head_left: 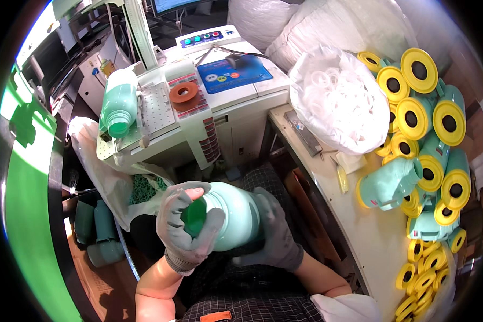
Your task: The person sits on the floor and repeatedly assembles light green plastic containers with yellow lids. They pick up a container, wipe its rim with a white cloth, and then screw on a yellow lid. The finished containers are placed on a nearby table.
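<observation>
A mint-green plastic bottle (236,214) lies on its side in front of my lap, held between both hands. My left hand (185,222), in a grey glove with one bare fingertip showing, is closed round the bottle's neck, where the round mouth end looks dark green. Grey-gloved too, my right hand (276,231) grips the other end of the bottle; part of its fingers is hidden behind the body. A similar mint-green bottle (119,102) lies on the perforated plate of the machine ahead, its mouth toward me.
On the machine sit a brown tape roll (184,95), a blue mat (233,75) and a button panel (208,37). A white bag of clear rings (335,102) stands on the right-hand table (354,231), beside stacked bottles with yellow bases (413,118) and loose yellow rings (424,279).
</observation>
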Tool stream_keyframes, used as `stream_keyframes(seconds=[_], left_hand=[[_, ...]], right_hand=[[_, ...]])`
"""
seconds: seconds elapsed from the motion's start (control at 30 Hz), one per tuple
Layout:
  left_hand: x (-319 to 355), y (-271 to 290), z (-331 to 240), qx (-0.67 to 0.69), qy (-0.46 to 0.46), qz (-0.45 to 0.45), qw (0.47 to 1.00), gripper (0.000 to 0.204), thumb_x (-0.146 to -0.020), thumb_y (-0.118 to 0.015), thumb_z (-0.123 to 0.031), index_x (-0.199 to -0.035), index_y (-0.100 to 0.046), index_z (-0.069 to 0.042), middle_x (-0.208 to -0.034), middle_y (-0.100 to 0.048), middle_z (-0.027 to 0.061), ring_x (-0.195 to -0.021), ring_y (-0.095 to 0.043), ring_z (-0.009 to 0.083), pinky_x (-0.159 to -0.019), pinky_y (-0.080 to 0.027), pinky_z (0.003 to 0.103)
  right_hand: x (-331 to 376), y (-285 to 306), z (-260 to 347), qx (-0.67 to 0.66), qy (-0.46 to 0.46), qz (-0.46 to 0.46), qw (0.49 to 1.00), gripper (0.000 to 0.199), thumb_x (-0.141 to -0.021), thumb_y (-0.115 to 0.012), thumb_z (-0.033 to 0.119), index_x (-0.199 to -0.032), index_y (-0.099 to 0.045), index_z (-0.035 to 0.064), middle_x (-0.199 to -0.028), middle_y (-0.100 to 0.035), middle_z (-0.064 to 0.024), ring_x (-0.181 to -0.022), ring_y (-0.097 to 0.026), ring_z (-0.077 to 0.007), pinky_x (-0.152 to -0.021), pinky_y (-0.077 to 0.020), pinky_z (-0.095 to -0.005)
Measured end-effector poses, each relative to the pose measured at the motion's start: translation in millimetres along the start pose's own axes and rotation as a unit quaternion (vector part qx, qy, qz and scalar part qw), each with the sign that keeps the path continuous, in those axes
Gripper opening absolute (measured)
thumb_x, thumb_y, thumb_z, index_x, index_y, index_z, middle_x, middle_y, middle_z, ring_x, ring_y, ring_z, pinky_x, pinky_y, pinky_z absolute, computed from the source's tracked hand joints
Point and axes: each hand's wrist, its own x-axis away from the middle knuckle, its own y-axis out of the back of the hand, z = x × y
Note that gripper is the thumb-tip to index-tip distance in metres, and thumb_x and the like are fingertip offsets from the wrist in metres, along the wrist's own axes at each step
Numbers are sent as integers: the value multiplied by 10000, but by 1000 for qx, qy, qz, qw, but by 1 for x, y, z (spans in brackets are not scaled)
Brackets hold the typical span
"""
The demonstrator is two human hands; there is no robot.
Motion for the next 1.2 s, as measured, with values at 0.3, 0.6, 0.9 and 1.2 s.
stream_keyframes(seconds=[0.3, 0.6, 0.9, 1.2], left_hand=[[15, 9, 22, 86, 79, -112, 987, 695, -870, -603, -6, -1530, -387, 10, -1471, -488, 157, -1317, -513, 260, -1174, -387, 422], [95, 38, 50, -40, 220, -23, 974, 534, -827, -834, -73, -1294, -589, 8, -1247, -640, 188, -1152, -624, 353, -1017, -507, 421], [245, 163, 169, -424, 332, -322, 779, 435, -890, -827, -210, -1227, -616, -36, -1167, -658, 179, -1080, -635, 373, -957, -506, 457], [369, 335, 317, -651, 435, -161, 601, 562, -919, -659, -286, -1426, -550, -71, -1473, -524, 211, -1403, -461, 409, -1159, -387, 543]], right_hand=[[-141, -30, -55, -153, 48, -210, 964, 1329, -571, -1026, 275, -1608, -240, 2, -1483, -487, -176, -1333, -549, -313, -1139, -466, -477], [-395, -116, -229, 35, 40, -312, 949, 1455, -644, -976, 553, -1643, -123, -72, -1662, -274, -322, -1561, -292, -439, -1287, -264, -509], [-241, -84, -216, 127, 29, -224, 966, 823, -1046, -706, 343, -1594, -281, -100, -1550, -422, -321, -1449, -441, -413, -1188, -420, -485], [-45, -74, -160, 186, -58, 1, 981, 650, -1068, -653, 178, -1598, -341, -34, -1488, -519, -249, -1310, -604, -340, -1102, -535, -422]])
